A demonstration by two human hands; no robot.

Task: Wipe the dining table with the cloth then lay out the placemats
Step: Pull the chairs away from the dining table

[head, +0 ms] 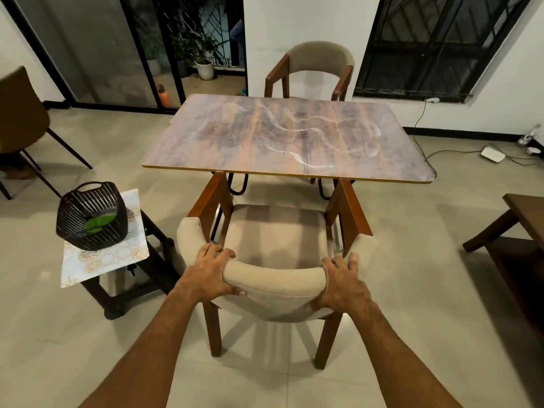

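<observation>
Gripping beige padded wooden armchair (273, 231), left hand (206, 272) and right hand (344, 282) curled over backrest; risk: shove toward 12 o'clock rams armrests into streaked wood-grain dining table (279, 136).

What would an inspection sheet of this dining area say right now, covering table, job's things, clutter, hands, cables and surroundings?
Surface: dining table top shows whitish wavy streaks.
Job's things: no cloth or placemats plainly seen; something green lies in the black basket, cannot tell what.
Clutter: basket stands on a patterned sheet on a side stool, left of the near chair.
Hands: left hand and right hand both grip the near chair's padded backrest.
Cables: cables trail on the floor to a white box at right.
Surroundings: far chair beyond the table, brown chair at left, wooden bench at right.
</observation>
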